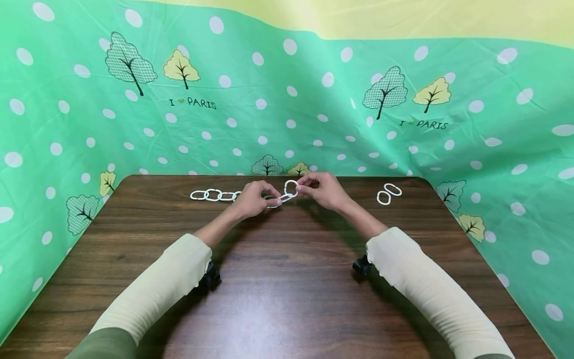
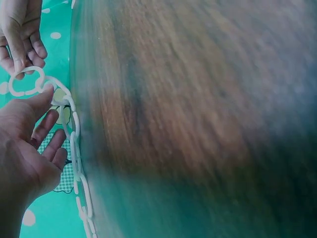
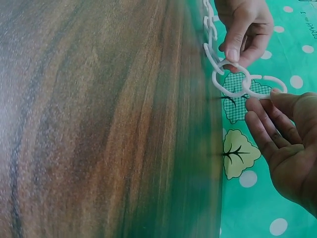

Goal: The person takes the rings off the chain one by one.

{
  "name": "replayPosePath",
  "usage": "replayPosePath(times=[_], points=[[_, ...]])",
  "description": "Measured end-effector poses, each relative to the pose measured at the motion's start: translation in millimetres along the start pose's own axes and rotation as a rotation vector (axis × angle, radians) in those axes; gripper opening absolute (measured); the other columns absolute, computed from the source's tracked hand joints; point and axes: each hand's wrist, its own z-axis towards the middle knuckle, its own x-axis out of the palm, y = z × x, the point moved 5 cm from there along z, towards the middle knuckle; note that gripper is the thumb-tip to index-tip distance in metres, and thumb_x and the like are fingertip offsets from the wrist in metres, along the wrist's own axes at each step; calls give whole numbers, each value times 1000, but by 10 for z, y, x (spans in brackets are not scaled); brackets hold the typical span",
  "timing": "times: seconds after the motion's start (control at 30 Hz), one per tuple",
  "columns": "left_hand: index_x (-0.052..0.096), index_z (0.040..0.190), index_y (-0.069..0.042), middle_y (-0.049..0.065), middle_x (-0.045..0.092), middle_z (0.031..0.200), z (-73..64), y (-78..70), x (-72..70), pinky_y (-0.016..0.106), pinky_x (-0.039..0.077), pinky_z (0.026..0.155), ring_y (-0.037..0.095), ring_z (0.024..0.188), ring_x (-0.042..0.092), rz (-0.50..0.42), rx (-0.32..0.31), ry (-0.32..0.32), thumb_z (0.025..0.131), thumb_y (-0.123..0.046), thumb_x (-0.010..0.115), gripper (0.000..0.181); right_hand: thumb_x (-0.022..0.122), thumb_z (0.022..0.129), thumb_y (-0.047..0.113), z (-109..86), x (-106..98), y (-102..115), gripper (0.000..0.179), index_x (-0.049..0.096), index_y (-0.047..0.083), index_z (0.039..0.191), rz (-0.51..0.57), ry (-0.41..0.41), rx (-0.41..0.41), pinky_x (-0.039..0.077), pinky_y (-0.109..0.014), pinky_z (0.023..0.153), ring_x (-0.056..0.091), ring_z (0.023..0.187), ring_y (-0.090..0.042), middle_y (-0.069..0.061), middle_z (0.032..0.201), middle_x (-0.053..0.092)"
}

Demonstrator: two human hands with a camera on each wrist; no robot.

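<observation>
A chain of white oval plastic links (image 1: 213,195) lies along the far side of the table and runs behind my left hand (image 1: 254,199). That hand pinches one link (image 3: 216,82) near the chain's right end between thumb and fingers. My right hand (image 1: 326,190) pinches the end link (image 1: 291,188), which is raised off the table. In the right wrist view the end link (image 3: 264,87) is hooked through the link that my left hand holds, and a small gap shows in its upper side. Part of the chain is hidden by my left hand in the head view.
Two loose white links (image 1: 387,194) lie at the right on the brown wooden table (image 1: 287,279). A green cloth with white dots and trees (image 1: 287,89) hangs behind the table's far edge and along both sides.
</observation>
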Motion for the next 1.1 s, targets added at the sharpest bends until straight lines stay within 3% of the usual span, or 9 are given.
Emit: replayPosePath(times=[0.33,0.63,0.77,0.9,1.1], points=[[84,109,-10,8,85,115,20,-53,22,48,55,112,26,117,74,3,9,-24,104,-20,83,12,77,108,10,-11,28,-7,20,80,-5,120,-7,-4,-10,66,-61,91,78,101,-51,-31,110,81],[81,114,-8,11,85,108,24,-72,28,43,56,102,27,109,78,-39,-10,-45,105,-18,81,14,75,108,5,9,83,-10,18,79,-7,120,-4,14,-24,66,-61,92,79,100,-50,-30,109,80],[81,118,-6,12,86,106,33,-79,40,40,56,99,27,106,79,-42,0,-52,106,-18,81,17,76,107,4,16,93,3,14,81,-5,117,-39,16,-45,68,-45,85,80,95,-44,-25,105,82],[81,117,-4,12,85,106,44,-92,44,42,58,99,28,106,79,-34,21,-57,106,-17,80,17,77,106,4,14,99,25,14,81,-4,117,-73,20,-57,63,-25,77,80,91,-35,-20,104,82],[81,115,-5,12,84,106,60,-96,47,43,57,99,29,106,79,-40,23,-63,107,-16,80,14,76,107,5,9,101,54,15,80,-4,118,-85,36,-51,58,-21,76,79,94,-37,-20,106,81]])
